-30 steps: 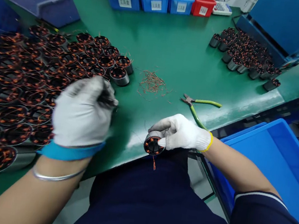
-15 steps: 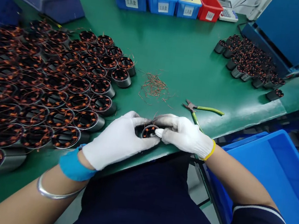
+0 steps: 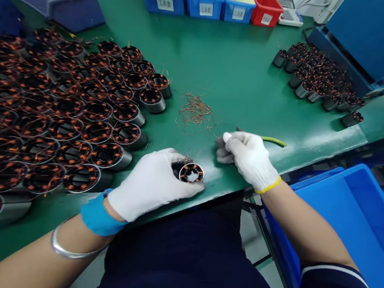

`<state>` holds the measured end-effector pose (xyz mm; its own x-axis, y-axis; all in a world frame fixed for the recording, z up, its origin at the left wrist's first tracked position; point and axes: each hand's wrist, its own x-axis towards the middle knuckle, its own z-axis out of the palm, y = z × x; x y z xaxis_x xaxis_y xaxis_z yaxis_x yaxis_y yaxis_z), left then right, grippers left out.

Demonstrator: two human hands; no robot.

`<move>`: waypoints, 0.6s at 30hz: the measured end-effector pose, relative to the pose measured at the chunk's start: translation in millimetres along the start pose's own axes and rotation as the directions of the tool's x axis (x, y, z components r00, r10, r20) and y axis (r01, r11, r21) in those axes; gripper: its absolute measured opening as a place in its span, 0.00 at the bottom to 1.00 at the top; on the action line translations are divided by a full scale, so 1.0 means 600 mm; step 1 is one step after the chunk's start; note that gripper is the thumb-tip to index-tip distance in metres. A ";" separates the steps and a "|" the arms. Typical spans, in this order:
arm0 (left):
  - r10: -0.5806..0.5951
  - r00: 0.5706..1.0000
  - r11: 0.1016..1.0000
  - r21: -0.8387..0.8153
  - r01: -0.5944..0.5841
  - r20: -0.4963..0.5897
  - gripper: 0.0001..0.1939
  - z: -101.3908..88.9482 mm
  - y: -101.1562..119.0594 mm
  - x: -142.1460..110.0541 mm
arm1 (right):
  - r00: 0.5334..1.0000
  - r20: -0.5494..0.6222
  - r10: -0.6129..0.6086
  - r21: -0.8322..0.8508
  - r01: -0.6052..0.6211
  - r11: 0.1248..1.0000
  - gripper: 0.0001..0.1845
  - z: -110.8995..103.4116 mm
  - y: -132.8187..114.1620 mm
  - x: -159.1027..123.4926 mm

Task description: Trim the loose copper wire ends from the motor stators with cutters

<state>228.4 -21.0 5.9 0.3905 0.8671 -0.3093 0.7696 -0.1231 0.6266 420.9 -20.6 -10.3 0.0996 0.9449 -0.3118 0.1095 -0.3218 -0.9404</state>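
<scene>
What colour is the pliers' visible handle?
The handle is bright yellow-green; the head view shows it best.

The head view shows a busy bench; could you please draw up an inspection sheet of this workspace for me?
Surface: glossy green bench top.
Job's things: one copper-wound cylinder, open end facing the camera; green-handled pliers, partly hidden; many similar cylinders packed on the left, a smaller group on the right.
Clutter: loose pile of thin wire pieces, mid-bench.
Hands: both gloved; left hand grips the copper-wound cylinder; right hand, fingers curled, is over the pliers, contact unclear.
Cables: thin cables by the wall, near the calculator.
Surroundings: three blue bins and a red bin along the back; large blue tray below the bench edge, right.
</scene>
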 end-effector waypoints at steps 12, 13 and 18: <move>0.039 0.999 0.999 -0.027 -0.040 -0.022 0.21 0.001 -0.007 -0.008 | 1.000 0.013 0.000 0.103 -0.001 0.995 0.07 0.038 0.006 0.030; 0.044 0.999 0.999 -0.020 -0.044 -0.022 0.21 0.001 -0.007 -0.008 | 1.000 -0.009 -0.022 0.087 0.023 0.996 0.09 0.032 0.003 0.032; 0.105 0.993 0.994 -0.027 -0.107 -0.048 0.20 0.006 -0.015 -0.007 | 0.951 0.282 -0.129 -0.419 0.243 0.875 0.10 0.035 -0.025 0.016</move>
<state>221.4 -25.5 -1.3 0.4447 0.8714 -0.2072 0.7095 -0.2016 0.6753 399.2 -5.2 -1.9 -0.1983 0.9566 -0.2137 0.5346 -0.0772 -0.8416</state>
